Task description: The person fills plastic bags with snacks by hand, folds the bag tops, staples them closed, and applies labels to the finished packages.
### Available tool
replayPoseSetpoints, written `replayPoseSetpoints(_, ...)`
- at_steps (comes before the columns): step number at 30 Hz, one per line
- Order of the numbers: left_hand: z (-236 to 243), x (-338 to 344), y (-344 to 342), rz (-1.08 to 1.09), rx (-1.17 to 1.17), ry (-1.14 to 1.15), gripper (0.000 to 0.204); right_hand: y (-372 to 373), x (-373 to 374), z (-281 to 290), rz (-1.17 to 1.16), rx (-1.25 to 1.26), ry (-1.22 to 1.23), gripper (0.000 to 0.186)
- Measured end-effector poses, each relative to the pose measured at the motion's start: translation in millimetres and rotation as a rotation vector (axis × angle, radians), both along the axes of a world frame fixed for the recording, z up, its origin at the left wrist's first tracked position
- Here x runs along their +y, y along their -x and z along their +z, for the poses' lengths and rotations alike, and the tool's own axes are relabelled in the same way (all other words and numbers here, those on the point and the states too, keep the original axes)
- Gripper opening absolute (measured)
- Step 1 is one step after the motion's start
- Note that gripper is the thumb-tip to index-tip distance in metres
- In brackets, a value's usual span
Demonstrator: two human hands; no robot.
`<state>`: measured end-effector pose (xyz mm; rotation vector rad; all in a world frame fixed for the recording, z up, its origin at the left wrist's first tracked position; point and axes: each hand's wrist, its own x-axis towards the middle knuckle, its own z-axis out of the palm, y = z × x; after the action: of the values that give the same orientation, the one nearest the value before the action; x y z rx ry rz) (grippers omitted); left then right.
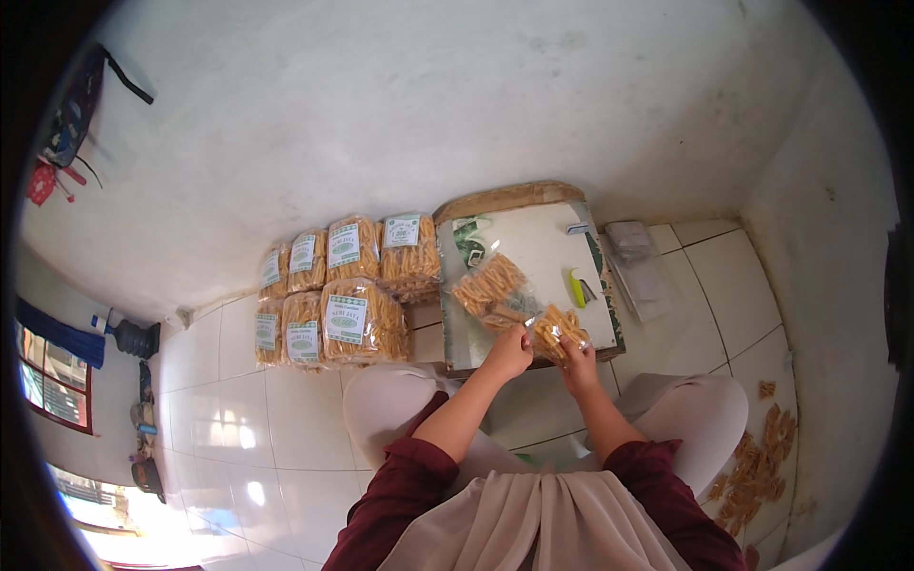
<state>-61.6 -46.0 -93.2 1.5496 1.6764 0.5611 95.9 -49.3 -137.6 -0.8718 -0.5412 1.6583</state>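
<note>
Over the near edge of a low white-topped table (514, 233), I hold a small clear plastic packet of yellow-brown snack sticks (549, 330). My right hand (579, 366) is closed round its right side. At the packet's left edge my left hand (509, 354) is closed, fingers pinched on the plastic; its fingertips are partly hidden. Just beyond my left hand, more clear packets of snack sticks (490, 284) lie on the tabletop. A lime-green stapler (578, 287) rests to the right of them, and a small pale box (578, 228) lies near the far right corner.
Left of the table, large labelled bags of snack sticks (354, 324) stand in two rows against the wall. On the tiled floor to the right lie stacked clear plastic sleeves (630, 243). A heap of loose brown pieces (757, 476) is by the right wall.
</note>
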Motion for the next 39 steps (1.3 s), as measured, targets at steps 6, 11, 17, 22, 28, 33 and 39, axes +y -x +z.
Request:
replayPoseSetpoints(6,-5.3,2.1,-1.5,0.192,-0.015,0.029,0.018,6.6,-4.3,-9.7,0.004,-0.393,-0.234,0.031)
replayPoseSetpoints(11,-10.8,6.2,-5.3,0.289,-0.003,-0.064,0.018,2.8,2.0,-38.7,-0.096,-0.706,-0.435,0.039)
replayPoseSetpoints(17,-6.7,4.4,-0.4,0.337,0.172,-0.122,0.015,3.2,-7.6,-19.5,-0.025,-0.938,-0.558,0.046)
replayPoseSetpoints(22,-12.3,1.6,-9.8,0.300,0.205,-0.336,0.014,2.0,-11.3,-18.8,-0.049,-1.090,-0.608,0.053)
replayPoseSetpoints(28,-29.7,3.5,-10.2,0.165,0.165,-0.499,0.020,1.6,-12.4,-13.8,0.097,-1.194,-0.668,0.070)
replayPoseSetpoints(33,-14.4,16.3,-9.9,-0.001,0.419,-0.376,0.017,-1.7,-9.1,-15.8,0.099,-1.111,-0.715,0.083)
replayPoseSetpoints(39,-14.2,20.8,-15.8,0.005,0.443,-0.478,0.025,-2.1,-10.7,-12.5,0.233,-1.165,-0.697,0.084)
